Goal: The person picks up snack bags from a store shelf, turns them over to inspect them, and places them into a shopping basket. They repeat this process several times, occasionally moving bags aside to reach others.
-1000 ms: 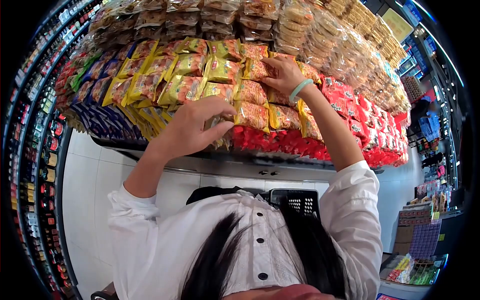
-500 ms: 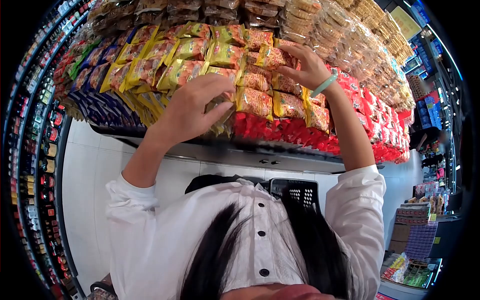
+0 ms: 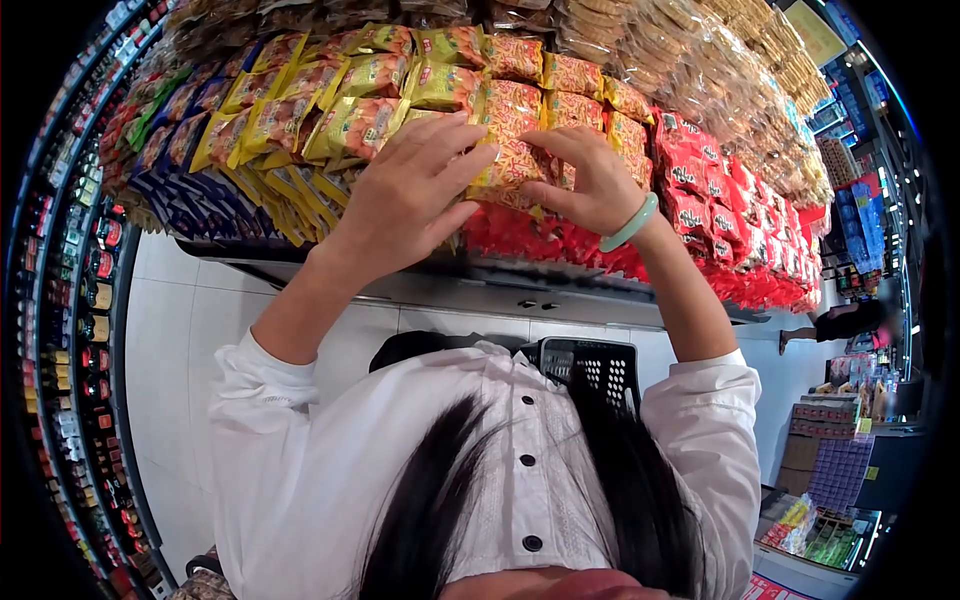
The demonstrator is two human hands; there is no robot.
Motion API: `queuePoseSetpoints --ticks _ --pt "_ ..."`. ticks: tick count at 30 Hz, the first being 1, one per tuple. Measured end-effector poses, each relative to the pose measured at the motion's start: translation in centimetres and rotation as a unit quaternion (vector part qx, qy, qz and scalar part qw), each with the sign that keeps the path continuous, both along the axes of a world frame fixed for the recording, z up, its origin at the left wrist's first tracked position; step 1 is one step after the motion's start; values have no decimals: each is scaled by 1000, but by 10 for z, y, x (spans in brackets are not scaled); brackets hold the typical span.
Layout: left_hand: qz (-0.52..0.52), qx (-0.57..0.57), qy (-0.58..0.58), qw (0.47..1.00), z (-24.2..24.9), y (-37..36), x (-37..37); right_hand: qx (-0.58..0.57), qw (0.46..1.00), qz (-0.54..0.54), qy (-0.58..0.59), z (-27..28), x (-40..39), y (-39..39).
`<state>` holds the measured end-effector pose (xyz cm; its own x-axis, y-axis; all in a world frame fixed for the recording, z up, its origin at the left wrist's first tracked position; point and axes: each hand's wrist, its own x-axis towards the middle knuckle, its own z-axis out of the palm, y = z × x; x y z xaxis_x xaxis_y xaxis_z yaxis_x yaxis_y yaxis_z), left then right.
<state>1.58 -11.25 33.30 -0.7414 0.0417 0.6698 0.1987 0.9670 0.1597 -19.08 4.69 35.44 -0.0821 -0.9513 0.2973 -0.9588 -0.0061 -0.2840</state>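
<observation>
Showing glossy orange print, packet [image 3: 503,166] lies between left hand [image 3: 398,203] and right hand [image 3: 594,187], thumbs apart from fingers.

- Open air above yellow pkts [image 3: 372,76] & red pkts [image 3: 690,172]
- L hand [image 3: 400,195] & R hand [image 3: 592,185] close tog., narrow gap btwn
- Bagged stacks [image 3: 600,40] in way, far side

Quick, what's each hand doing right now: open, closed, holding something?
Left hand: open, fingers loosely bent, by a yellow-orange packet.
Right hand: thumb and fingers apart at that packet's right end; grip cannot be told.
</observation>
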Motion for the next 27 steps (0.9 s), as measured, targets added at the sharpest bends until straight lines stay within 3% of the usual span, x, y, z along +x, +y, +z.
queuePoseSetpoints --ticks 12,15,21,27 --pt "23 -81 17 996 -16 5 -23 27 996 -9 -85 -1 10 3" --pt "29 -90 16 995 -16 4 -23 -99 995 21 23 -13 7 7" --pt "33 -89 14 995 -15 5 -22 -60 985 -28 156 -15 31 26" --pt "27 -89 9 996 -16 3 -22 -30 984 -39 171 -31 30 27"
